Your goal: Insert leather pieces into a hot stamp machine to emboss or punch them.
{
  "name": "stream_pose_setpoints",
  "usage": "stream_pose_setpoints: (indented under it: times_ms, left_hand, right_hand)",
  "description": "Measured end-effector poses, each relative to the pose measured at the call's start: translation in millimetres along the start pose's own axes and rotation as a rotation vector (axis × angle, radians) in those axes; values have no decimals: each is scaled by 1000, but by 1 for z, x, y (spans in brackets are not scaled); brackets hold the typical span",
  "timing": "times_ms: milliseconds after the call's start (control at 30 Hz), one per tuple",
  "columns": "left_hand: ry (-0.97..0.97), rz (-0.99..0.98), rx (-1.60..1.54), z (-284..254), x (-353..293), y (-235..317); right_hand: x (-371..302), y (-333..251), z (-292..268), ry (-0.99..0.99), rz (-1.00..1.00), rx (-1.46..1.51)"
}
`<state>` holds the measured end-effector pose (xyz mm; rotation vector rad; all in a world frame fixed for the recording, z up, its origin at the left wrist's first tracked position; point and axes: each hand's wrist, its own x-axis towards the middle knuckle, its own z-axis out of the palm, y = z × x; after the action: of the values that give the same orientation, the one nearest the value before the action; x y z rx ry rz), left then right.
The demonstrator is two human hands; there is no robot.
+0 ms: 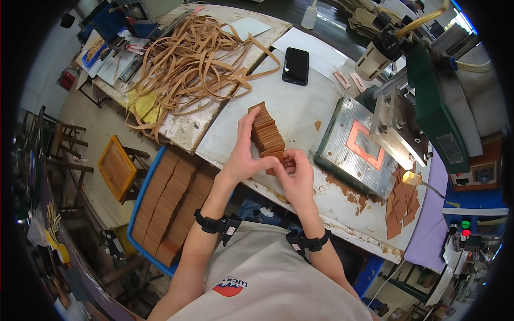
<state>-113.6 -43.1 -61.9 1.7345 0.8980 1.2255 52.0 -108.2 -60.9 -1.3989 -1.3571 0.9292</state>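
A long row of thin brown leather pieces point(267, 134), packed face to face, rests on the worktable in front of me. Along its left side lies my left hand point(242, 155), with a finger at the far end and the thumb at the near end, gripping the row between them. My right hand point(297, 179) is closed at the near end, its fingers curled against the last pieces, which lean at an angle. Its fingertips are partly hidden, so how many pieces it pinches is unclear.
Right of the row stands a green press point(436, 107) with a metal bed plate point(342, 142) and a reddish frame point(350, 140). Loose brown pieces point(402, 206) lie beside it. A black phone point(295, 67), tangled tan straps point(187, 59) and a blue crate point(140, 200) of stacked brown pieces surround the work spot.
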Motion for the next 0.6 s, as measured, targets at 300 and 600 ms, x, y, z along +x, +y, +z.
stream_pose_setpoints:
  times_ms: [300, 600]
  left_hand:
    - [271, 134, 53, 4, -20, 1]
    - [202, -114, 121, 16, -38, 17]
  right_hand:
    - [1, -17, -5, 77, 44, 393]
    - [53, -5, 17, -214, 116, 615]
